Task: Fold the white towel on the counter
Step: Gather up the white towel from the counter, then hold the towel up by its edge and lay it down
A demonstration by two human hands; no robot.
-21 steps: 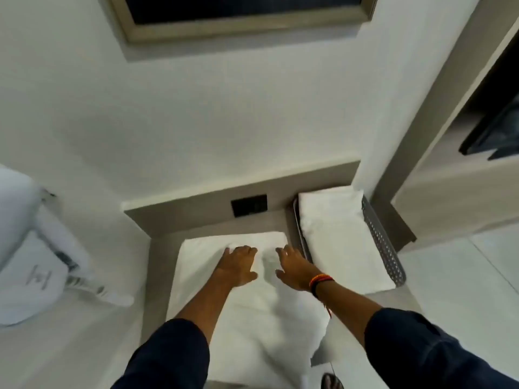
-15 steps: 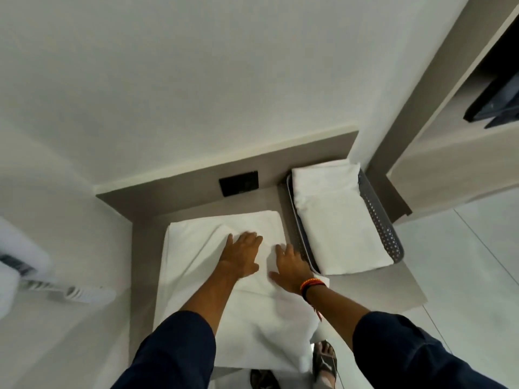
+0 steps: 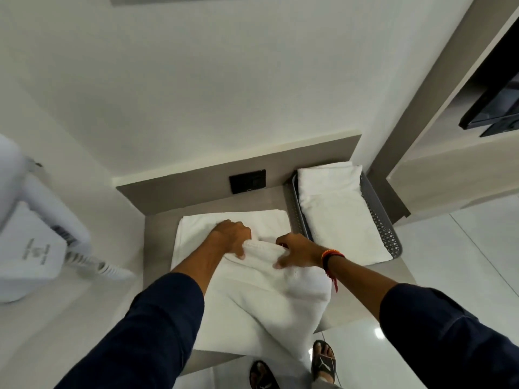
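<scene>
Counter, left hand, right hand gripping towel

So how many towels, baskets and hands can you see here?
White cloth towels: 2, one on the counter, one folded in the basket
Grey perforated plastic basket: 1
Hands: 2, left, right
Total: 5
</scene>
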